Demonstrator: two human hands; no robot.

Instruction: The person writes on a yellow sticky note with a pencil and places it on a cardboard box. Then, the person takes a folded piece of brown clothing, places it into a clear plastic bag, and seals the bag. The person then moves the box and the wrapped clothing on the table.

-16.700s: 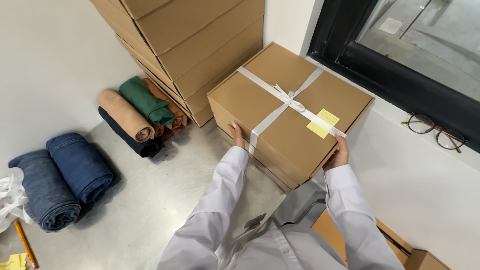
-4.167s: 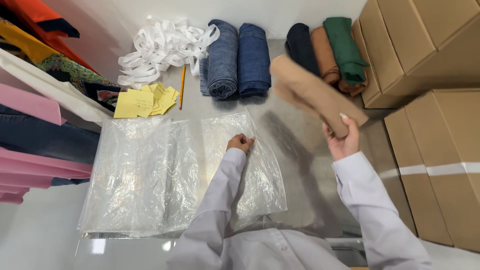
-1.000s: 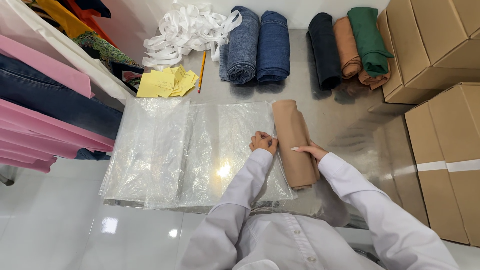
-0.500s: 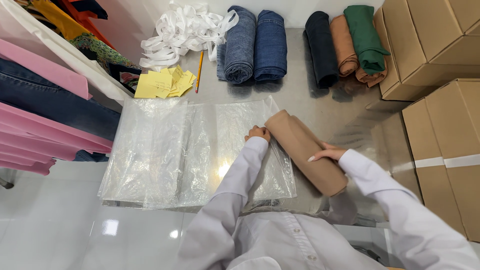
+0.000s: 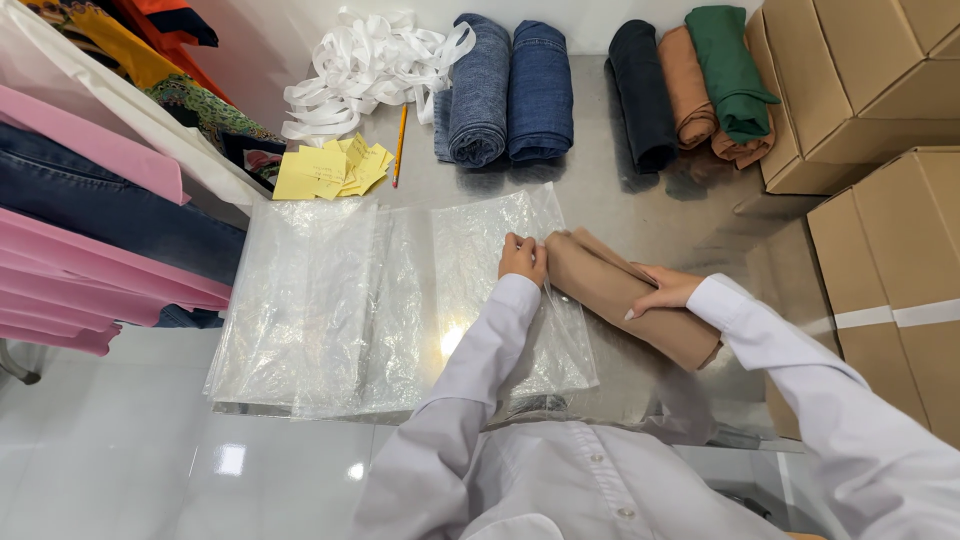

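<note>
Head view, only view. Left hand (image 5: 522, 258) pinches the right edge of the top sheet of the clear crinkled plastic bags (image 5: 400, 300), fingers closed on the film, apparently holding an opening. Right hand (image 5: 660, 292) lies over the tan rolled cloth bundle (image 5: 630, 300), fingers curled round its upper side and thumb below, gripping it. The bundle lies slanted on the table, its left end touching the left hand at the bag edge, its right end near the right sleeve. Not yet inside the bag as far as I can tell.

Risks, judged: the film is thin and limp, so the pinched edge could slip out and the mouth close against the bundle's end. The roll is held at one point only; it may loosen or unroll if pushed against bunched plastic. Several sheets seem stacked, so the wrong layer could be caught.

Surface: grey brushed-metal table (image 5: 690, 200), reflective. At the far edge sit two rolled blue denim pieces (image 5: 510, 90), rolled dark, tan and green cloths (image 5: 690, 90), a tangle of white ribbon (image 5: 365, 65), yellow sticky notes (image 5: 330, 170) and a pencil (image 5: 399, 145).

Room: brown cardboard boxes (image 5: 880, 110) at right, hanging garments (image 5: 90, 230) at left, glossy white floor (image 5: 130, 470) below.
</note>
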